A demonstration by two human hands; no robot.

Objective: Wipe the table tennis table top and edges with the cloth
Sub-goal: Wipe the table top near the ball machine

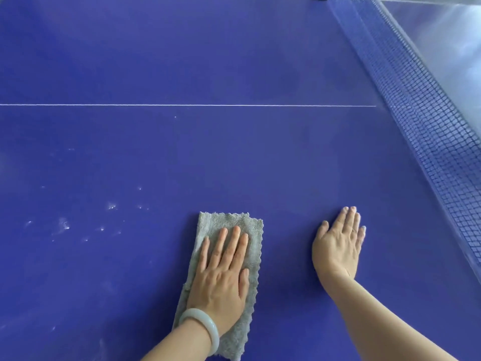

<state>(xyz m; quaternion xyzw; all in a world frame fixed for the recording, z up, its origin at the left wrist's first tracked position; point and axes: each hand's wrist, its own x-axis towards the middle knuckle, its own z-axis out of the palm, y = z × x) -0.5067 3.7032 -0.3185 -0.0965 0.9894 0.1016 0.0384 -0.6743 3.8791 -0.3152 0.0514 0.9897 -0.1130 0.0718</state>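
left hand (221,277) presses flat, fingers straight, on the grey cloth (250,230) at lower centre; right hand (338,246) lies flat, empty, on the blue table (182,157).

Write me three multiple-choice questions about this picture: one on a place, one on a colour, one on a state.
1. Where do the white specks lie on the table top?
A. left of the cloth
B. right of the cloth
C. on the cloth

2. What colour is the cloth?
A. red
B. grey
C. yellow

3. What is the right hand doing?
A. gripping the cloth
B. resting open on the table top, holding nothing
C. lifted into the air

Answers:
1 A, the specks are scattered on the blue surface to the cloth's left.
2 B, its towelling is plainly grey.
3 B, its straight fingers lie on the bare table top, and only the left hand presses the cloth.
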